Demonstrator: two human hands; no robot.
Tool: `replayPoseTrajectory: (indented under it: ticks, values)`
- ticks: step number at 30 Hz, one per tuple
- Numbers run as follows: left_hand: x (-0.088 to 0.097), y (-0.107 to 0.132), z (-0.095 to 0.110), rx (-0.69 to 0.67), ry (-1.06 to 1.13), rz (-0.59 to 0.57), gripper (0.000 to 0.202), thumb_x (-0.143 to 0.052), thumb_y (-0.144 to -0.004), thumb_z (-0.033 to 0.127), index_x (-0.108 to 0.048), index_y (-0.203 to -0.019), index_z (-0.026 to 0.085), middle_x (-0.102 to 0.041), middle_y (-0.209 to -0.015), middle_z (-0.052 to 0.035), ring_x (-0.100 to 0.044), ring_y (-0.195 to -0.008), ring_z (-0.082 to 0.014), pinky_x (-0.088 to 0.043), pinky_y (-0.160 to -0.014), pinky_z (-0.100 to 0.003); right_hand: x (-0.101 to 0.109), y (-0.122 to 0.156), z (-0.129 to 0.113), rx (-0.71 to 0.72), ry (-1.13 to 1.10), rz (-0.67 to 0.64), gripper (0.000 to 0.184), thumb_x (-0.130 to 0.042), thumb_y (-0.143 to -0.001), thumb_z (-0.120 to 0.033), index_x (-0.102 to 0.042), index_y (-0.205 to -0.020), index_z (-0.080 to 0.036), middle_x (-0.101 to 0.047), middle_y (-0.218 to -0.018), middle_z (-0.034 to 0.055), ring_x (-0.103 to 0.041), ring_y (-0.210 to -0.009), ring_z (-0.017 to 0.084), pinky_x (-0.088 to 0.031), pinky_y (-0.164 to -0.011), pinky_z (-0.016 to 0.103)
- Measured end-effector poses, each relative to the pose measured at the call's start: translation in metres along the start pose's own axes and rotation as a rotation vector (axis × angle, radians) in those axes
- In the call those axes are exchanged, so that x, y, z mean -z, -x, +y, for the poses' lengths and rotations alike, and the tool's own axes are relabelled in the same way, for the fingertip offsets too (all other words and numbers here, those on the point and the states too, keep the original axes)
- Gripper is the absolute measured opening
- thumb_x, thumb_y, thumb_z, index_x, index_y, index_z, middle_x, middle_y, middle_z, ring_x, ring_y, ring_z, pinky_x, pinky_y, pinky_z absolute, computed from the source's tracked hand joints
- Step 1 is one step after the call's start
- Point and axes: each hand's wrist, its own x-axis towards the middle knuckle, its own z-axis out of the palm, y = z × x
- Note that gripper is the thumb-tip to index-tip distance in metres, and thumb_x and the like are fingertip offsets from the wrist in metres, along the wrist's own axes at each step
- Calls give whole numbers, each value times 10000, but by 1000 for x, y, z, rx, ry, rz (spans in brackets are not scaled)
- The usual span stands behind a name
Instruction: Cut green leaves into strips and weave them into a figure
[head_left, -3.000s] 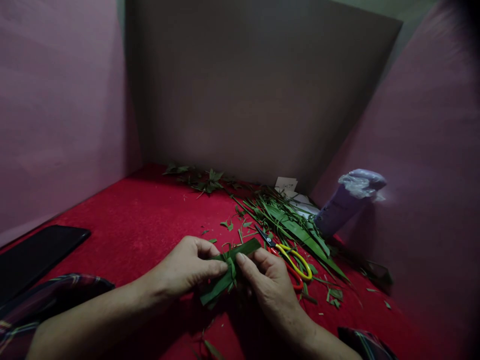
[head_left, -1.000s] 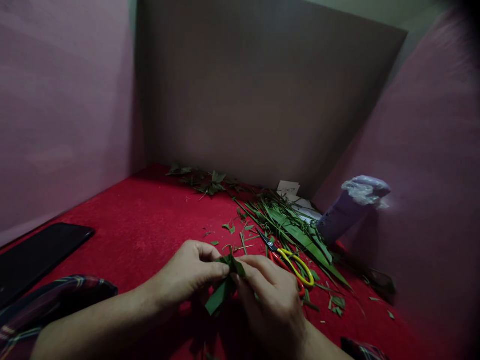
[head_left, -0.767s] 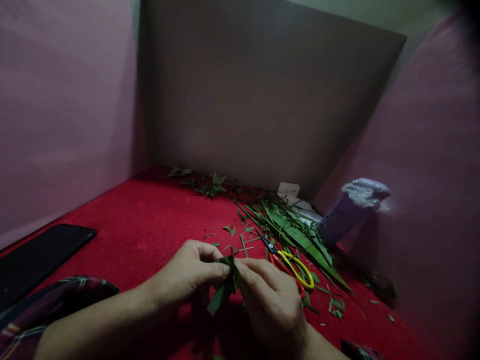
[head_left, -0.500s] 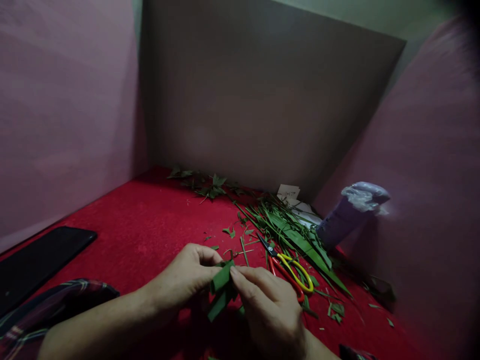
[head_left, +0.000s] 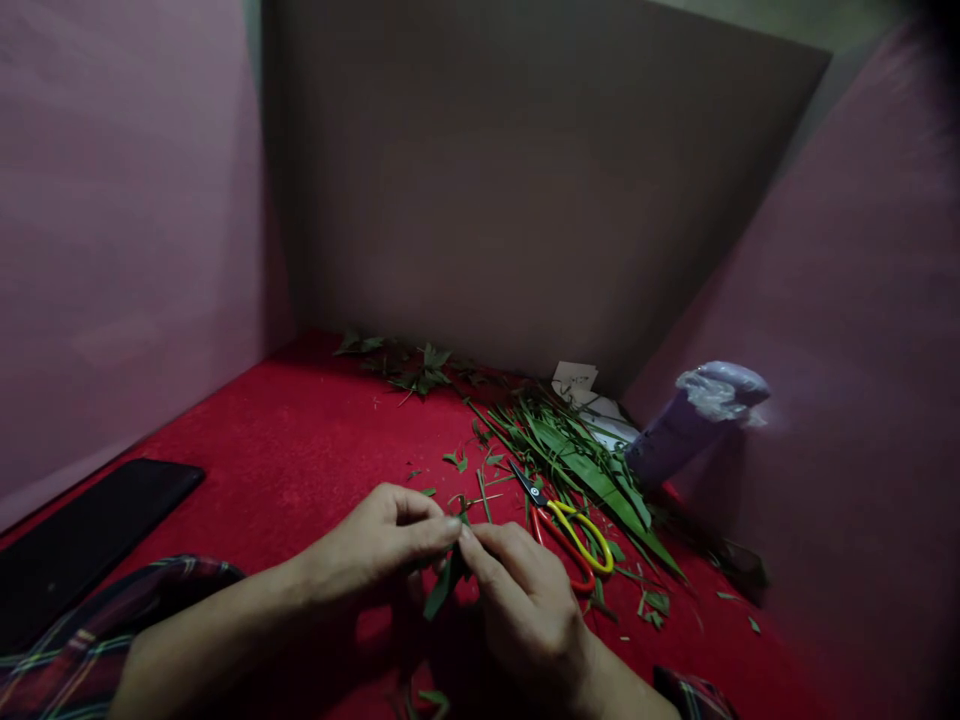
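Between my two hands is a folded green leaf strip [head_left: 442, 590], its lower end hanging down under the fingers. My left hand [head_left: 394, 530] pinches it from the left, the thumb lying across its top. From the right, my right hand [head_left: 525, 590] grips it between thumb and forefinger, and the fingertips of both hands meet. Most of the strip is hidden behind the fingers. Just beyond my right hand lie scissors [head_left: 562, 530] with one yellow and one red handle, their dark blades pointing away to the left.
A heap of long green leaves [head_left: 577, 460] lies behind the scissors. Lobed leaves [head_left: 424, 370] spread along the back wall. A purple cylinder with crumpled plastic [head_left: 675, 430] leans at right, near white paper [head_left: 576, 377]. A black flat object [head_left: 97, 530] lies left on the red cloth [head_left: 277, 420].
My left thumb has moved right over the leaf strip, and its broad folded upper part is now covered. The view has shifted slightly. The scissors and the leaf heap lie as before.
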Motion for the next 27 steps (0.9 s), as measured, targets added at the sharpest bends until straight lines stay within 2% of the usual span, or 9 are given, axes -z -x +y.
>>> replayPoseTrajectory:
  ticks: [3, 6, 8, 10, 14, 18, 22, 27]
  values:
    - [0, -1, -3, 23, -22, 51, 324, -641, -678, 437, -560, -603, 131, -518, -457, 32, -447, -396, -81, -340, -425, -206, -1, -3, -5, -146, -129, 41, 279, -463, -810, -25, -566, -1045, -134, -645, -837, 107, -593, -741, 183, -488, -632, 301]
    - [-1, -2, -2, 36, 54, 55, 318, -644, -682, 421, -550, -604, 127, -518, -471, 36, -446, -403, -71, -341, -429, -198, 3, -9, -12, -472, -281, 43, 128, -516, -808, -121, -558, -924, -156, -634, -756, 50, -591, -662, 157, -469, -606, 264]
    - [0, -1, 1, 27, 97, 57, 310, -652, -680, 402, -547, -601, 121, -521, -480, 37, -452, -414, -64, -335, -432, -186, 7, -14, -15, -638, -367, -34, 121, -554, -798, -204, -555, -908, -154, -620, -725, 28, -570, -611, 142, -446, -566, 241]
    - [0, -1, 3, 22, 117, 59, 307, -658, -677, 393, -546, -594, 119, -515, -469, 42, -447, -407, -59, -329, -428, -181, 9, -17, -16, -741, -433, -114, 111, -537, -816, -260, -567, -831, -154, -575, -647, -5, -518, -550, 118, -407, -525, 219]
    - [2, -2, 5, 49, 120, 73, 294, -665, -662, 378, -550, -570, 124, -518, -442, 43, -446, -385, -63, -347, -417, -187, 7, -17, -16, -927, -559, -177, 248, -498, -841, -334, -537, -676, -153, -461, -538, -45, -419, -484, 87, -329, -464, 194]
    - [3, -3, 5, 98, 97, 68, 253, -632, -665, 324, -573, -539, 113, -577, -472, 1, -493, -378, -89, -399, -412, -214, 5, -16, -16, -1023, -640, -188, 275, -511, -823, -344, -501, -622, -156, -428, -510, -53, -398, -466, 84, -305, -451, 193]
    - [4, -3, 3, 118, 91, 59, 234, -612, -673, 300, -594, -541, 108, -593, -486, -9, -492, -363, -85, -374, -373, -197, 5, -18, -18, -1012, -599, -159, 285, -525, -807, -328, -477, -581, -161, -413, -509, -51, -380, -474, 85, -300, -456, 196]
    - [5, -2, 2, 104, 57, 36, 258, -621, -692, 351, -618, -610, 107, -592, -523, -3, -503, -403, -80, -408, -403, -191, 3, -17, -19, -1024, -573, -144, 296, -514, -809, -338, -451, -575, -168, -383, -516, -54, -348, -484, 85, -286, -452, 195]
